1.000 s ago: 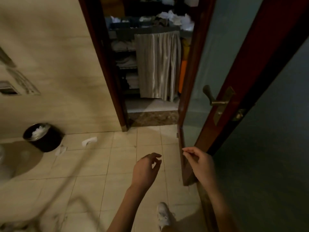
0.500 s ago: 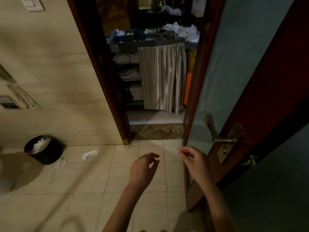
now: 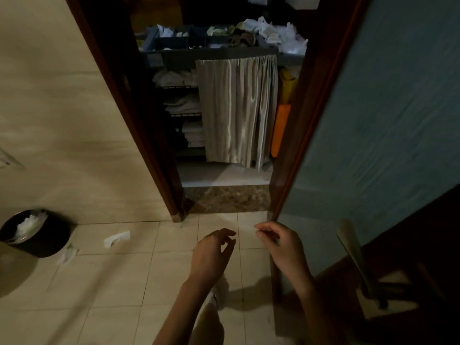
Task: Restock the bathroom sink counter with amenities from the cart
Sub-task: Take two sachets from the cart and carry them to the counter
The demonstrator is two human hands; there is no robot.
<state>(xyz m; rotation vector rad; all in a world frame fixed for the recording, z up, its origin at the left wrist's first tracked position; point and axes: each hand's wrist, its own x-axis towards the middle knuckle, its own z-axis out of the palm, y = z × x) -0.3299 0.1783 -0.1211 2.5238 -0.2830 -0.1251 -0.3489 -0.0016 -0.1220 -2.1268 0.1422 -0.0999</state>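
Tiled floor (image 3: 119, 282) | cart (image 3: 214, 56) beyond doorway (image 3: 224, 199) | door (image 3: 385, 120) right, bin (image 3: 44, 242) left | left hand (image 3: 211, 253), right hand (image 3: 285, 247) loosely curled, empty

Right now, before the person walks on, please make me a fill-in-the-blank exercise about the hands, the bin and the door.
1. The left hand and right hand hold ___.
2. Seen from here, the bin stands to the ___ of the cart.
3. The door is ___.
Missing words: nothing; left; open.
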